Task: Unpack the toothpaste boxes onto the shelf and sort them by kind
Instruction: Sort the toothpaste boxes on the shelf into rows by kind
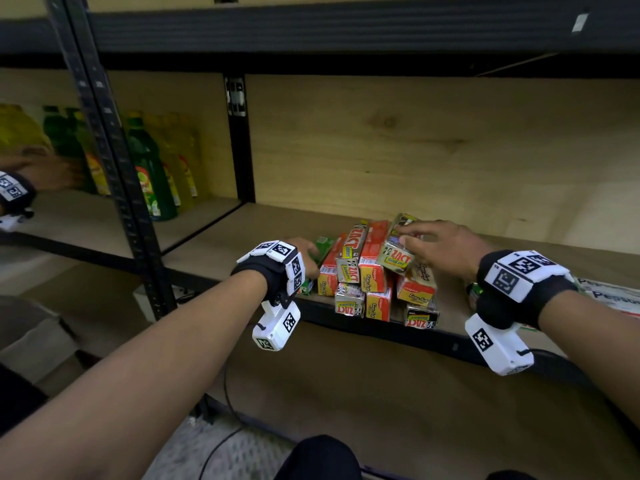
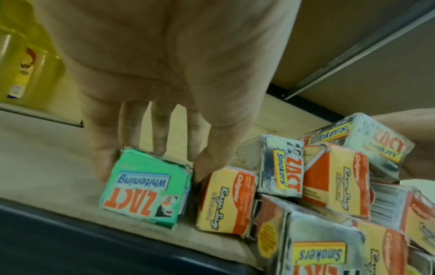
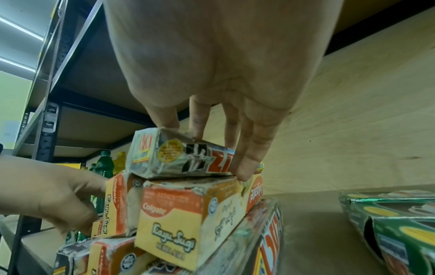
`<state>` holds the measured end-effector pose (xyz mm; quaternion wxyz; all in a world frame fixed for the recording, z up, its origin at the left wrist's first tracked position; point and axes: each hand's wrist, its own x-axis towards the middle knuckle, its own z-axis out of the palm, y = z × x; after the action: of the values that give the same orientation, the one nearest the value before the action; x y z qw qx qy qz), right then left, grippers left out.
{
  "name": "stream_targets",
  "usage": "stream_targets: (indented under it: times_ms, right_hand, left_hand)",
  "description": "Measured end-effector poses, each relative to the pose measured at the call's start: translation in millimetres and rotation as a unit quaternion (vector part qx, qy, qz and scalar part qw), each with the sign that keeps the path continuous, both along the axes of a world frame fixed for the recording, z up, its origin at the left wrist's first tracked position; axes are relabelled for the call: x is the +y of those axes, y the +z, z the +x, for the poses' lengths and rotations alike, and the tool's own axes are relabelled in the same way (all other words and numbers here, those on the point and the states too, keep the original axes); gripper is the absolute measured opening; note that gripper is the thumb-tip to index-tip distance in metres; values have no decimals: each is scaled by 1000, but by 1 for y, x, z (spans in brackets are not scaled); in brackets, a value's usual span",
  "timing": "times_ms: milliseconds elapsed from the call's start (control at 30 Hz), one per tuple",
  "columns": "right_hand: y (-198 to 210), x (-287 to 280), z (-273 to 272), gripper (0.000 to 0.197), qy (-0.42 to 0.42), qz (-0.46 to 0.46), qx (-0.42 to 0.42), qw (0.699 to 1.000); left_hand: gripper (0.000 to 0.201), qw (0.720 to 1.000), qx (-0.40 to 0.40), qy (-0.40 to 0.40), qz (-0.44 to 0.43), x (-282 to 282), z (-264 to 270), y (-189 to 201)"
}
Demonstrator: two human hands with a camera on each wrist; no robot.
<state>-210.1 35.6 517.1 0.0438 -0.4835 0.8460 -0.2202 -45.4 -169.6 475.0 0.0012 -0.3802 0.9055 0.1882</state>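
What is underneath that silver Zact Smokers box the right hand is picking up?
The silver Zact Smokers box lies on an orange-and-yellow Colgate Kayu Sugi box; beneath that, more boxes are piled, mostly covered.

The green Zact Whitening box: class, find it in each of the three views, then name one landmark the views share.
Head view: green Zact Whitening box, left end of the pile, mostly hidden by the left hand.
Left wrist view: lower centre, fingers gripping its top.
Right wrist view: only a green sliver low left; uncertain.
Shared landmark: silver Zact Smokers box atop the pile, under the right hand.
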Motion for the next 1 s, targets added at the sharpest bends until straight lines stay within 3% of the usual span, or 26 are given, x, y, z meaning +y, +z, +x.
stream_targets:
  times_ms: [133,267,400,567,667,767,867,1000]
  right_hand:
    - [-1,-1,0,37,-1,3,0,1000]
    - [0,0,1,38,-2,2,3,1000]
    - [2,0,3,39,-3,7,18,1000]
    - [2,-2,3,41,-8,23,26,999]
    - [9,0,0,47,-4,66,51,997]
    - [20,3,-2,63,-3,106,92,990]
    - [34,11,-8,89,-39,38,87,995]
    - [48,29,-18,104,-65,-91,21,994]
  left_hand:
    - [61,999,17,31,11,-7,1,-3]
    - [49,983,137,90,85,-16,9,-6]
    - [43,923,297,131,206,-16,11,2]
    - [23,841,412,147,318,6,10,48]
    - [39,797,453,157,367,26,6,70]
    - [45,776,477,144,387,42,-1,83]
    - [50,763,481,126,412,58,-9,94]
    - [53,745,471,75,467,72,-21,99]
